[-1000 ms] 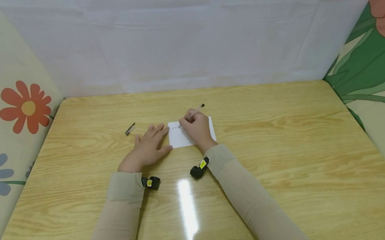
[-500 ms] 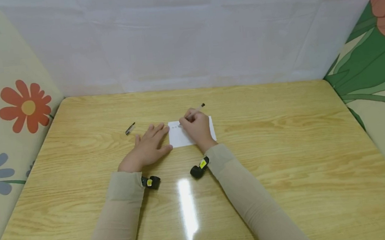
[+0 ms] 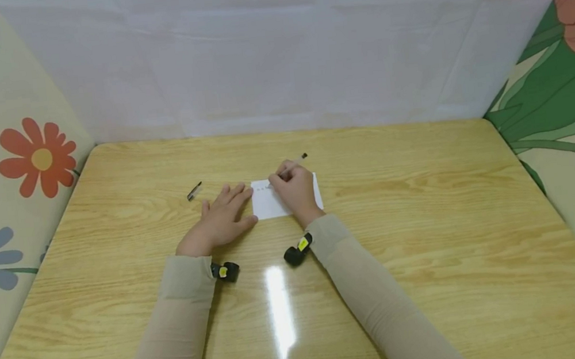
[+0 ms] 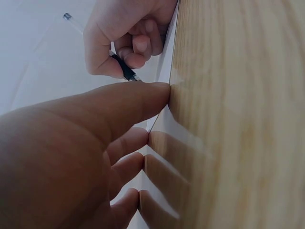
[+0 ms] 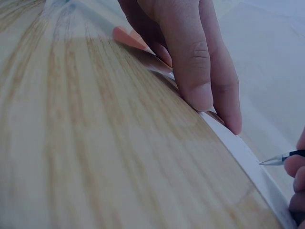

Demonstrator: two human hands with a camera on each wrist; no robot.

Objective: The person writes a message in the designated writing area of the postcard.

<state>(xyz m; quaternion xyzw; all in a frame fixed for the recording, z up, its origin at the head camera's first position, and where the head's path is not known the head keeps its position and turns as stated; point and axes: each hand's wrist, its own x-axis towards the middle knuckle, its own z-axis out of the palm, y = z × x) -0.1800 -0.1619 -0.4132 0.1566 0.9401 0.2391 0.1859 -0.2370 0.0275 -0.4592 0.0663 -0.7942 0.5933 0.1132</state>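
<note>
Our spread left hand (image 3: 221, 217) touches the left edge of the paper (image 3: 270, 205), short of the far edge of the table (image 3: 426, 218); our right hand (image 3: 295, 191) pinches the pen (image 3: 298, 160). The blurred marks (image 3: 261, 189) seem to extend slightly further: writing advances.

Booth-like setting, wood-grain table (image 3: 426, 218), white backdrop (image 3: 275, 53), floral panels (image 3: 565, 95)
</note>
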